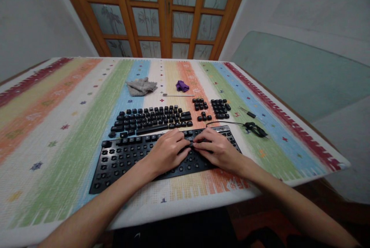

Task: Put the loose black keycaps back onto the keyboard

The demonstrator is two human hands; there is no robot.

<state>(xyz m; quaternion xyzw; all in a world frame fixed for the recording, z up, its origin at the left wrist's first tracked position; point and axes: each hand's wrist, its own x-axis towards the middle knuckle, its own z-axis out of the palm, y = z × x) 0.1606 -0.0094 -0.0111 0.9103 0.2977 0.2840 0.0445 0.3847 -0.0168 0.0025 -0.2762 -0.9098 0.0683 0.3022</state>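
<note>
A black keyboard (124, 161) lies at a slant near the table's front edge. Keycaps sit along part of its top row, while the lower rows show bare key sockets. Over its upper right part, my left hand (170, 148) and my right hand (215, 148) come together, fingers bent. Their fingertips meet at a small black keycap (190, 143), which the fingers partly hide; whether it is seated on the board cannot be made out. My wrists cross the keyboard's front edge.
Loose keycaps (150, 119) lie in keyboard order behind the board, with smaller groups (220, 108) to the right. Farther back are a grey cloth (141, 87), a purple cloth (182, 86) and a thin brush (179, 95). A coiled cable (255, 129) rests on the right.
</note>
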